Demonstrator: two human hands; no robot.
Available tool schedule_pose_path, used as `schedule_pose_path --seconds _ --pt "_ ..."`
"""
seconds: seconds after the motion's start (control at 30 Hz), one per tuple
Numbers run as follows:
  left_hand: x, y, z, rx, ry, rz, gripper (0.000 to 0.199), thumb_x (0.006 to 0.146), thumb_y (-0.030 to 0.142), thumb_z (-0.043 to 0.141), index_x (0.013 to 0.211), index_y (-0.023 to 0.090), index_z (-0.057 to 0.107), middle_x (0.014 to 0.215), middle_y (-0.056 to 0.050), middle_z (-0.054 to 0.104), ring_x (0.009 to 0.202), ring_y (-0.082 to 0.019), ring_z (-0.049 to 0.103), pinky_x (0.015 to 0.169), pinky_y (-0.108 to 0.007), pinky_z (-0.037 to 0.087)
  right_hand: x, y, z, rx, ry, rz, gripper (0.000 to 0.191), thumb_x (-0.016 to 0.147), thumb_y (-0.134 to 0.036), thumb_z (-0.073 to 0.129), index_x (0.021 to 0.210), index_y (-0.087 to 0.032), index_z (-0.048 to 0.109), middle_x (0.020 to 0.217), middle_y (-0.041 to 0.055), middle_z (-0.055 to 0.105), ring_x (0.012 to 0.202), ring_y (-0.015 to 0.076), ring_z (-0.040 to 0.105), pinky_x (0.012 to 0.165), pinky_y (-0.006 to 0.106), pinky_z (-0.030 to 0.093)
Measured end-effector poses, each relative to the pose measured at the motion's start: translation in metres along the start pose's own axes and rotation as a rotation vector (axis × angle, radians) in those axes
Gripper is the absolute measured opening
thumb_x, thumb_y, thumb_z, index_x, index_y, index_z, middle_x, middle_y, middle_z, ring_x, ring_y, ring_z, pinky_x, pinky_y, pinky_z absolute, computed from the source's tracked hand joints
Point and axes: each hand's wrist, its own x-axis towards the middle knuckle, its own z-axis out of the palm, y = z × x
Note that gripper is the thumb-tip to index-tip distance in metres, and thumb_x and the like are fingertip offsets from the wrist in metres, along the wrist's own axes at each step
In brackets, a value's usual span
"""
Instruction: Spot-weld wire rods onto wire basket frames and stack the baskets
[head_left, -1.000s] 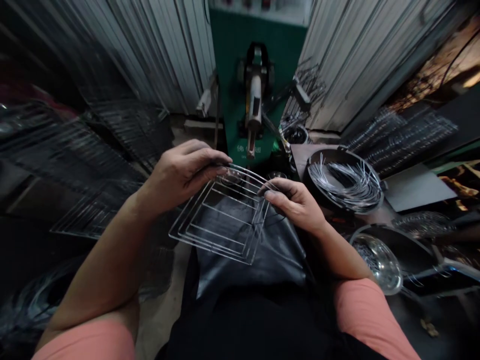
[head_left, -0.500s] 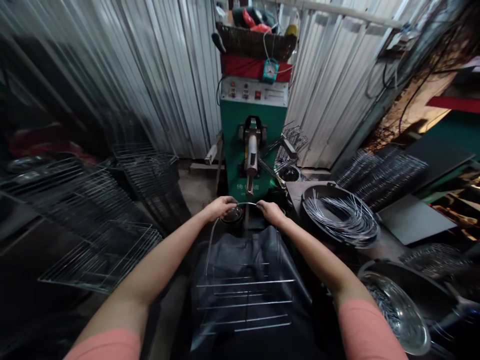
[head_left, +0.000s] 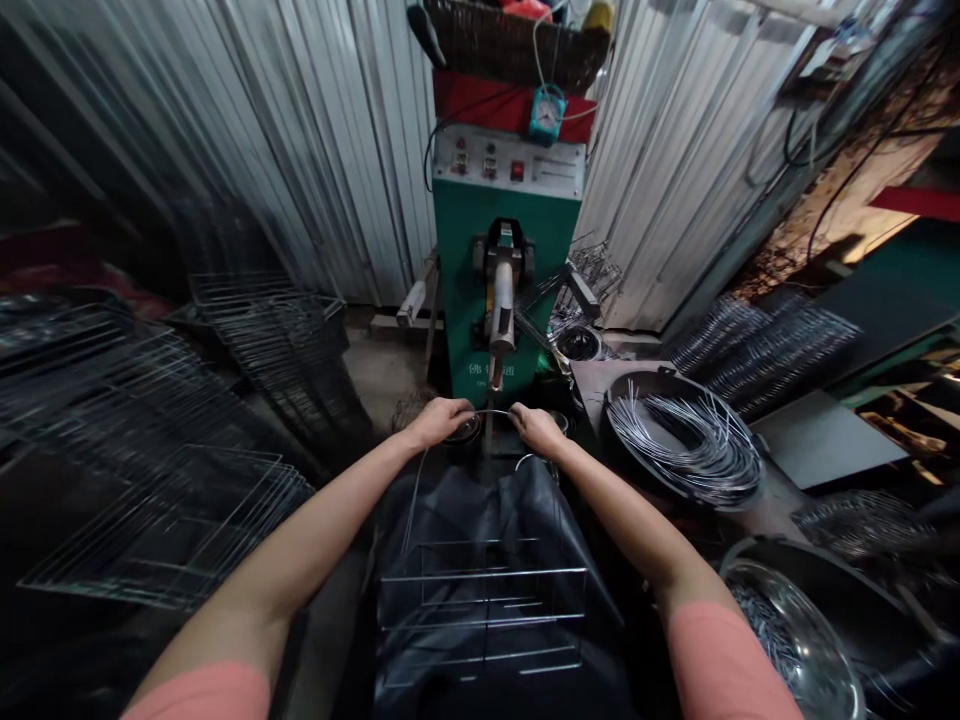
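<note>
Metal wire [head_left: 492,411] bridges pinching left fingertips [head_left: 465,406] and right fingertips [head_left: 517,411].

Compared with a second ago, the left hand [head_left: 439,422] and right hand [head_left: 538,428] reach farther out, arms straighter, bringing the wire rack's [head_left: 465,575] curved end closer to the green machine [head_left: 459,240]. The tilted-up view now shows its whole control panel [head_left: 544,172].
</note>
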Motion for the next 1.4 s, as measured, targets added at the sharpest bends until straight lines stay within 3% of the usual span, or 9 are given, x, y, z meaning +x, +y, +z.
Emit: schedule_pose_path --seconds 0.13,0.33,0.63,0.9,1.17,1.4 --pt "0.008 0.001 0.002 0.022 -0.027 0.069 0.029 0.085 0.033 0.044 0.097 0.018 0.066 0.085 -0.004 0.07 0.078 -0.017 0.063 0.072 -0.024 0.045 0.002 0.003 0.002 -0.166 -0.026 -0.043 0.032 0.096 -0.031 0.03 0.121 -0.024 0.048 0.095 0.0084 0.067 0.085 0.0215 0.063 0.067 0.026 0.039" --pt "0.018 0.006 -0.007 0.053 -0.065 0.126 0.031 0.086 0.029 0.041 0.103 0.019 0.064 0.088 -0.005 0.07 0.079 -0.016 0.063 0.071 -0.023 0.044 0.009 0.003 -0.007 -0.313 -0.057 -0.113 0.033 0.091 -0.016 0.032 0.123 -0.021 0.042 0.102 0.0134 0.062 0.091 0.0242 0.063 0.07 0.03 0.045" --pt "0.042 0.012 -0.022 0.151 -0.067 0.094 0.027 0.084 0.026 0.041 0.095 0.018 0.064 0.072 -0.001 0.063 0.064 -0.013 0.055 0.061 -0.021 0.037 0.032 0.009 -0.022 -0.29 -0.068 -0.097 0.034 0.091 -0.017 0.03 0.122 -0.022 0.042 0.105 0.0122 0.064 0.095 0.0236 0.062 0.074 0.03 0.045" --pt "0.042 0.002 -0.021 0.126 -0.065 0.091 0.024 0.084 0.027 0.04 0.092 0.019 0.062 0.067 0.001 0.058 0.062 -0.012 0.051 0.059 -0.02 0.035 0.04 0.01 -0.017 -0.263 -0.059 -0.093 0.037 0.091 -0.019 0.03 0.126 -0.024 0.042 0.102 0.01 0.066 0.091 0.023 0.063 0.071 0.028 0.043" --pt "0.044 0.005 -0.02 0.084 -0.069 0.069 0.022 0.083 0.026 0.041 0.086 0.017 0.061 0.061 0.002 0.054 0.057 -0.011 0.048 0.058 -0.02 0.032 0.041 0.009 -0.023 -0.252 -0.081 -0.082 0.034 0.093 -0.022 0.028 0.123 -0.024 0.045 0.103 0.0095 0.066 0.09 0.022 0.062 0.068 0.027 0.04" --pt "0.047 0.004 -0.023 0.06 -0.078 0.112 0.022 0.083 0.027 0.043 0.083 0.017 0.062 0.067 0.0 0.06 0.063 -0.012 0.054 0.059 -0.02 0.035 0.045 0.01 -0.025 -0.196 -0.082 -0.086 0.03 0.094 -0.031 0.032 0.115 -0.024 0.053 0.091 0.0072 0.068 0.081 0.0211 0.062 0.061 0.024 0.034"
